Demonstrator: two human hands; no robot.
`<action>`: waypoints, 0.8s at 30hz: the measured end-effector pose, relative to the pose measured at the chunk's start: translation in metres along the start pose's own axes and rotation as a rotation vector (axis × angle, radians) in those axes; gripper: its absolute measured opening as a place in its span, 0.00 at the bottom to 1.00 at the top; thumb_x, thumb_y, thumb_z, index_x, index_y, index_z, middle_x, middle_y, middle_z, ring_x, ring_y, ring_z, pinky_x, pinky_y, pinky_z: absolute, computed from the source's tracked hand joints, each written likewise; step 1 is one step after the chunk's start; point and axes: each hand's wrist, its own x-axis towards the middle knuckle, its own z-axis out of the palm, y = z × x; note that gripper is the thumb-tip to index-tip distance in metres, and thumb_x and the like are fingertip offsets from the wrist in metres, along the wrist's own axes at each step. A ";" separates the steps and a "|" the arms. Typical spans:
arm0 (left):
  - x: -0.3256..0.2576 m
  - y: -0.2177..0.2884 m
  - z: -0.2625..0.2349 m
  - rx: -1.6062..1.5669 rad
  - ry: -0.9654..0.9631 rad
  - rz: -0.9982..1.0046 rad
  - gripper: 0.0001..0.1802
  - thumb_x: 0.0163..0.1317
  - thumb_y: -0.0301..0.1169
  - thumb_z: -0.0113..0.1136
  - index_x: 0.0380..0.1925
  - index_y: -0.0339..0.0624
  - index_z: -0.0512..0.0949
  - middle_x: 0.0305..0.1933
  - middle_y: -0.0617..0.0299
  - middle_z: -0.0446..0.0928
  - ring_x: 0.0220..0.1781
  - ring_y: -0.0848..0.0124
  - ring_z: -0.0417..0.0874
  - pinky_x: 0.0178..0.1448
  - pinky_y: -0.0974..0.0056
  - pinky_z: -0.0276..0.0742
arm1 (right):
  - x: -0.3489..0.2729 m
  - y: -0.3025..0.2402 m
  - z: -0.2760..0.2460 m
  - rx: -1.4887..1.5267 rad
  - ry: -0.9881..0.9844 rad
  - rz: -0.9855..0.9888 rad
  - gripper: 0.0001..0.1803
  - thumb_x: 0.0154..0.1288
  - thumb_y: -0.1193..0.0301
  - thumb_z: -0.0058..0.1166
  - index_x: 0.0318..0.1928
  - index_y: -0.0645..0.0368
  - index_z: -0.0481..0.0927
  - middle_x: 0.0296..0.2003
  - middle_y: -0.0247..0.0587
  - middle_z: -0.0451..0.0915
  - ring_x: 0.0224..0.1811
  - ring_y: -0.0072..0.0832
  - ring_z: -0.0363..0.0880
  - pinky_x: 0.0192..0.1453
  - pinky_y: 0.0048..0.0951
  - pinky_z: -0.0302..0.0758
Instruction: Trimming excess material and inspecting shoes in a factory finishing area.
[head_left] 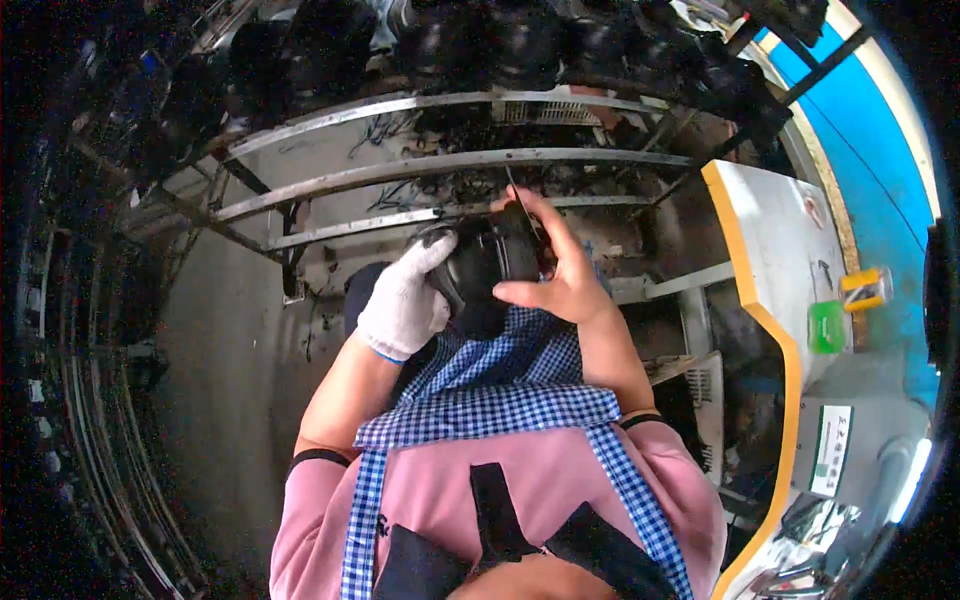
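Observation:
In front of my apron, I hold a black, rounded, hollow-looking piece (488, 262) between both hands; its exact kind I cannot make out. My left hand (408, 300), in a white knit glove, is closed on its left side with the thumb on top. Bare, my right hand (562, 268) curves around the right side, thumb near the front and fingers at the far edge. A thin dark strip or blade (522, 202) stands out by the right fingertips; whether those fingers grip it is unclear. The underside of the black piece is hidden.
A metal-railed rack (450, 165) stretches across the far side, with several black rounded pieces (525, 45) above it. At right stands a white-topped bench (775, 240) with a yellow edge. A green container (826, 328) and a yellow roll (865, 289) are beside it.

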 end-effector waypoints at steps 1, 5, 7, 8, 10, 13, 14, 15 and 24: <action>-0.002 -0.002 -0.001 -0.019 -0.016 0.009 0.19 0.61 0.32 0.52 0.51 0.36 0.69 0.47 0.54 0.76 0.49 0.63 0.77 0.54 0.61 0.72 | 0.000 -0.005 0.005 0.083 0.027 0.065 0.51 0.41 0.74 0.69 0.65 0.60 0.53 0.60 0.43 0.63 0.62 0.30 0.62 0.64 0.32 0.61; -0.007 -0.033 -0.024 0.443 -0.050 0.396 0.17 0.61 0.30 0.54 0.49 0.34 0.70 0.42 0.59 0.76 0.44 0.72 0.77 0.48 0.68 0.72 | -0.003 -0.022 0.011 -0.347 0.150 -0.018 0.36 0.45 0.71 0.69 0.55 0.66 0.67 0.51 0.45 0.72 0.50 0.28 0.73 0.52 0.27 0.72; -0.013 -0.038 -0.023 0.868 -0.063 0.457 0.16 0.63 0.30 0.52 0.49 0.37 0.71 0.40 0.61 0.76 0.42 0.75 0.76 0.48 0.70 0.71 | -0.004 -0.022 0.014 -0.516 0.279 -0.170 0.33 0.42 0.58 0.70 0.47 0.62 0.74 0.35 0.47 0.80 0.34 0.38 0.81 0.38 0.31 0.77; -0.015 -0.039 -0.021 0.862 -0.069 0.452 0.16 0.63 0.30 0.52 0.49 0.37 0.71 0.40 0.61 0.76 0.42 0.75 0.76 0.48 0.70 0.71 | -0.006 -0.024 0.014 -0.564 0.297 -0.171 0.32 0.42 0.58 0.70 0.47 0.61 0.74 0.35 0.47 0.80 0.34 0.38 0.81 0.37 0.31 0.77; -0.019 -0.042 -0.021 0.882 -0.027 0.410 0.15 0.63 0.29 0.52 0.49 0.37 0.71 0.40 0.61 0.76 0.41 0.75 0.75 0.48 0.69 0.71 | -0.008 -0.024 0.014 -0.573 0.305 -0.154 0.31 0.43 0.56 0.68 0.46 0.59 0.75 0.35 0.46 0.80 0.33 0.38 0.80 0.35 0.32 0.76; -0.021 -0.045 -0.016 0.894 -0.007 0.422 0.14 0.62 0.27 0.52 0.47 0.37 0.72 0.41 0.61 0.76 0.41 0.74 0.75 0.46 0.69 0.72 | -0.009 -0.023 0.012 -0.742 0.306 -0.269 0.31 0.42 0.56 0.68 0.46 0.59 0.75 0.34 0.46 0.80 0.31 0.40 0.80 0.31 0.32 0.75; -0.020 -0.048 -0.014 0.868 -0.012 0.439 0.13 0.62 0.27 0.52 0.47 0.36 0.72 0.41 0.60 0.76 0.41 0.73 0.75 0.46 0.69 0.72 | -0.009 -0.022 0.012 -0.745 0.300 -0.267 0.31 0.42 0.56 0.68 0.46 0.59 0.75 0.34 0.46 0.80 0.31 0.40 0.80 0.31 0.32 0.75; -0.019 -0.050 -0.013 0.843 -0.016 0.457 0.13 0.62 0.27 0.52 0.46 0.36 0.73 0.41 0.60 0.76 0.41 0.73 0.76 0.46 0.69 0.72 | -0.009 -0.021 0.012 -0.741 0.310 -0.259 0.30 0.43 0.56 0.67 0.46 0.59 0.76 0.33 0.46 0.80 0.29 0.40 0.79 0.30 0.32 0.74; -0.018 -0.058 -0.014 0.919 0.115 0.470 0.13 0.61 0.26 0.54 0.45 0.36 0.74 0.40 0.57 0.78 0.39 0.70 0.78 0.43 0.68 0.73 | -0.010 -0.030 0.021 -0.828 0.323 -0.157 0.21 0.55 0.64 0.60 0.45 0.64 0.76 0.35 0.49 0.80 0.35 0.40 0.81 0.39 0.31 0.76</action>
